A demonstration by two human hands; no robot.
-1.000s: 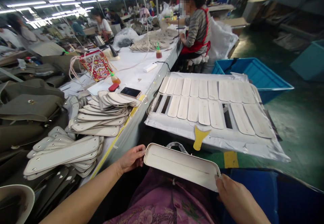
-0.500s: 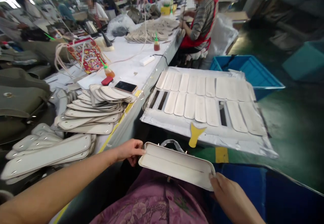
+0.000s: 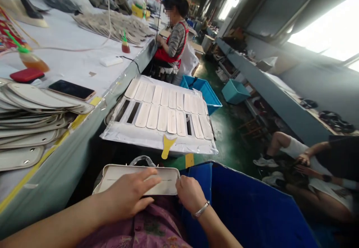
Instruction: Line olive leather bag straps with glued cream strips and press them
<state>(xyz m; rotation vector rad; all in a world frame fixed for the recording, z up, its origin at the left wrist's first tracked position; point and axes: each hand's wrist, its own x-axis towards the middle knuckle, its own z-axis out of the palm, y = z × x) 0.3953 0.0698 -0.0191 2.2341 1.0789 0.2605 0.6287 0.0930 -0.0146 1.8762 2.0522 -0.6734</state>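
Note:
A bag (image 3: 116, 175) sits at my lap with its long cream panel facing me, a thin dark line running along the panel. Behind its far edge rises a handle (image 3: 143, 160) that looks wrapped in clear plastic. My left hand (image 3: 131, 193) lies over the panel with its fingers stretched out and spread, covering part of it. At the panel's right end, the fingers of my right hand (image 3: 192, 193) are closed on the rim. Just beyond the bag, rows of cream strips (image 3: 144, 115) lie on a white-covered board (image 3: 131, 132).
A yellow forked piece (image 3: 168, 146) hangs at the board's near edge. To the right is a deep blue bin (image 3: 246, 199). Left, the worktable (image 3: 81, 53) carries stacked cream pieces (image 3: 25, 128), a phone (image 3: 72, 89) and bottles. A co-worker (image 3: 176, 42) sits ahead; another person (image 3: 316, 165) sits right.
My left hand has left the bag's left end and now lies spread across the panel. The bag appears more level and further left in view. The view has swung right.

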